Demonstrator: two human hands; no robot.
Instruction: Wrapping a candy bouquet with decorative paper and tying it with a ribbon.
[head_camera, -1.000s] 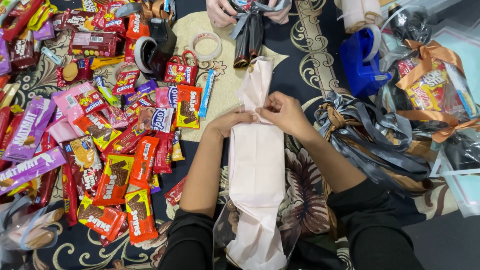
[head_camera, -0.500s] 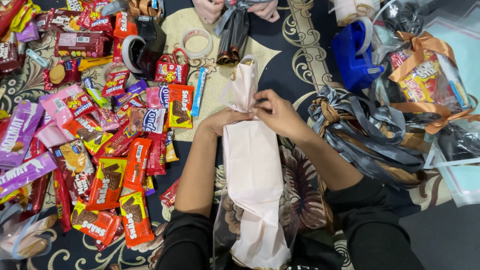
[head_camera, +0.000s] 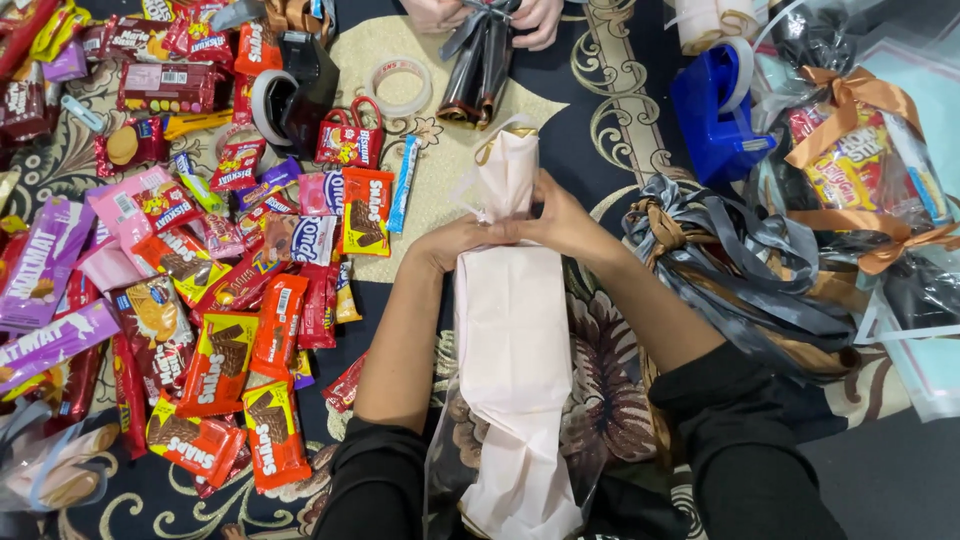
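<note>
Head view, starting nearest me: I see the pale pink wrapped bundle (head_camera: 512, 370) lying lengthwise from my lap toward the middle of the patterned rug (head_camera: 610, 130). It is long, wrapped in thin paper under clear film. I judge it light but crinkly and slippery, soft at the gathered top and firmer through the body, so the pinched neck is the place to take hold of it. My left hand (head_camera: 462, 240) and right hand (head_camera: 560, 222) are both clenched around that neck, one from each side, fingertips touching, with the loose paper ruffle standing above them.

Toward the rug's left edge lies a wide heap of snack packets (head_camera: 215, 270), red, orange and purple, overlapping. Toward the right edge sits a tangle of grey ribbon (head_camera: 730, 270), and past it a cellophane bundle with orange bows (head_camera: 860, 160).

Farther off, a blue tape dispenser (head_camera: 715, 110) and a roll of clear tape (head_camera: 400, 85) rest near the far edge, where another person's hands (head_camera: 490, 15) hold a dark wrapped bundle (head_camera: 480, 70). The surface is a soft floor rug, dark with cream scrollwork; I cannot see the room beyond.
</note>
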